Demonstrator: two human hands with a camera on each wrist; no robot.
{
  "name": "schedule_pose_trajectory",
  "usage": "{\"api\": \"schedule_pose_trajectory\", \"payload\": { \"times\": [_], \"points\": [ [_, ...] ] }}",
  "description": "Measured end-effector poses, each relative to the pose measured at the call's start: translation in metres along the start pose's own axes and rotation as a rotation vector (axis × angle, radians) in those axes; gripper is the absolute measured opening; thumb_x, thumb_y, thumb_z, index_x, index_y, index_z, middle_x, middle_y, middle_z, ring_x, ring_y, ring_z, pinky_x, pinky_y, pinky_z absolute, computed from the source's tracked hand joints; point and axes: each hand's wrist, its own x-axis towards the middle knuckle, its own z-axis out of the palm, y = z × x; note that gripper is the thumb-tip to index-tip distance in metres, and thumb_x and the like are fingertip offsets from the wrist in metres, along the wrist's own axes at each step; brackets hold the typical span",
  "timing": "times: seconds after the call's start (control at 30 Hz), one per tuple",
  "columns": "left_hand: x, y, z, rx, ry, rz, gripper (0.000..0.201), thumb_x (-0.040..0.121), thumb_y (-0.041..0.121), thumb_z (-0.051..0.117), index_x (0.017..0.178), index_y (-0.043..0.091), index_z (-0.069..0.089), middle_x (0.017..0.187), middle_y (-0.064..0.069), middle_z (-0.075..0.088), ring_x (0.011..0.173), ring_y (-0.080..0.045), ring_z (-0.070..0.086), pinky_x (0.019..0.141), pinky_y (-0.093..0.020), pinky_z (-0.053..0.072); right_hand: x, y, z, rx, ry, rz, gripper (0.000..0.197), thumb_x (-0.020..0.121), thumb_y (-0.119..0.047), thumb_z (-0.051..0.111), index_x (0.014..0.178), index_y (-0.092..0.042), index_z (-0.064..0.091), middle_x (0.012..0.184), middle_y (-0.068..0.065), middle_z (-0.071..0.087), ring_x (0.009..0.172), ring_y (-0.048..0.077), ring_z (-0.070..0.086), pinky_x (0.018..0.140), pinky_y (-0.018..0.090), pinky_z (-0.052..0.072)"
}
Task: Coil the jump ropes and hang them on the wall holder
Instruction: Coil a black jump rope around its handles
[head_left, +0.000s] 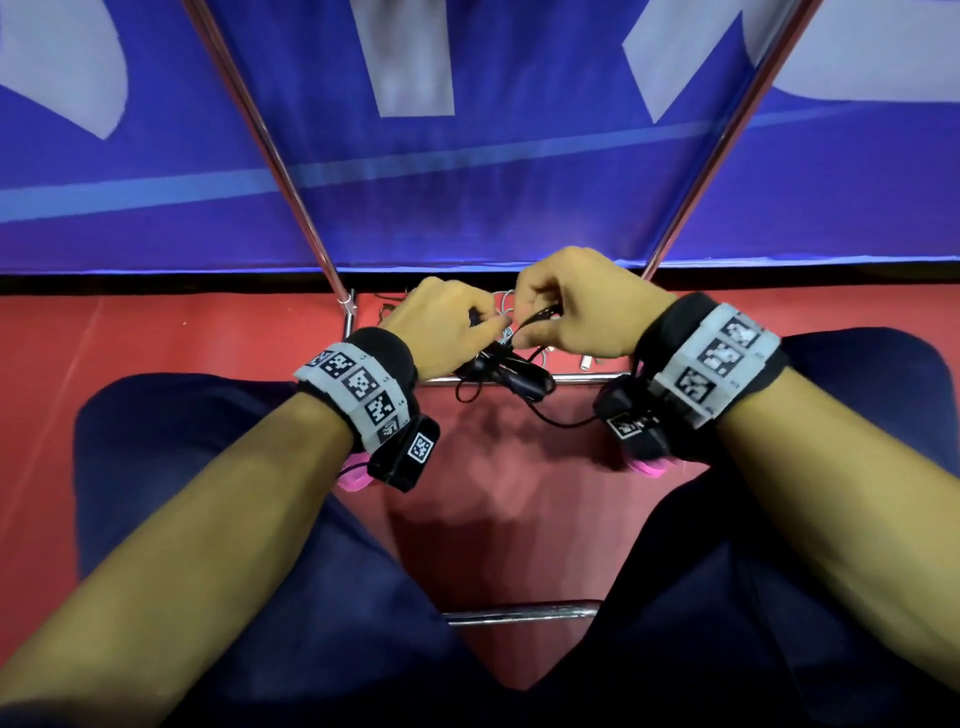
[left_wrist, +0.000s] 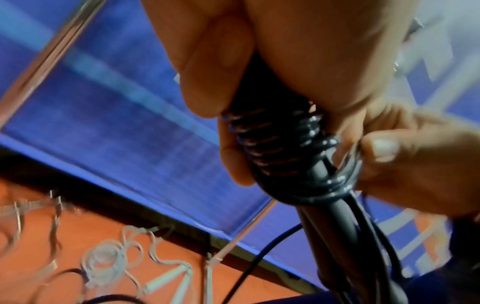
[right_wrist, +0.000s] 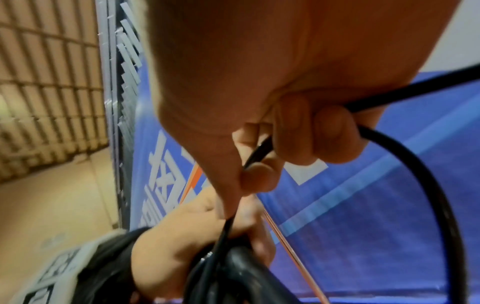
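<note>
My left hand (head_left: 447, 325) grips the handles of a black jump rope (left_wrist: 283, 152), and the cord lies in tight turns around them just below my fingers. My right hand (head_left: 566, 306) pinches the loose black cord (right_wrist: 405, 156) close to that wrapped bundle; a slack loop (head_left: 561, 418) hangs beneath both hands. A white jump rope (left_wrist: 116, 261) lies tangled on the red floor, its pale handles (left_wrist: 168, 281) beside it. In the head view, the rope's far part is hidden behind my hands.
A chrome tube frame (head_left: 291, 171) slants up on both sides before a blue banner (head_left: 519, 197), with a low crossbar (head_left: 519, 381) under my hands. My dark trouser knees (head_left: 171, 441) flank the red floor (head_left: 493, 493). Another chrome bar (head_left: 519, 613) lies nearer me.
</note>
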Motion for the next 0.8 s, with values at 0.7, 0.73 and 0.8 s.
{"api": "schedule_pose_trajectory", "payload": {
  "times": [0.7, 0.73, 0.8],
  "points": [
    [0.017, 0.017, -0.010, -1.039, 0.456, -0.465, 0.036, 0.084, 0.022, 0.078, 0.061, 0.015, 0.051, 0.056, -0.009, 0.047, 0.035, -0.019, 0.037, 0.037, -0.016, 0.025, 0.019, -0.005, 0.058, 0.791, 0.425, 0.154, 0.019, 0.087, -0.016, 0.057, 0.068, -0.017, 0.055, 0.054, -0.002, 0.054, 0.049, 0.013, 0.042, 0.053, 0.025, 0.036],
    [0.018, 0.016, -0.009, -1.008, 0.478, -0.452, 0.033, 0.083, 0.022, 0.078, 0.061, 0.014, 0.054, 0.056, -0.010, 0.048, 0.036, -0.020, 0.039, 0.036, -0.017, 0.026, 0.018, -0.006, 0.058, 0.797, 0.426, 0.151, 0.022, 0.086, -0.025, 0.060, 0.065, -0.020, 0.058, 0.053, 0.000, 0.053, 0.049, 0.015, 0.042, 0.054, 0.026, 0.036],
    [0.018, 0.016, -0.008, -0.947, 0.481, -0.414, 0.024, 0.083, 0.022, 0.077, 0.066, 0.012, 0.063, 0.061, -0.008, 0.054, 0.038, -0.022, 0.043, 0.035, -0.018, 0.029, 0.019, -0.003, 0.055, 0.773, 0.434, 0.141, 0.038, 0.091, -0.034, 0.061, 0.054, -0.023, 0.063, 0.047, -0.003, 0.051, 0.051, 0.018, 0.041, 0.054, 0.028, 0.035]
  ]
}}
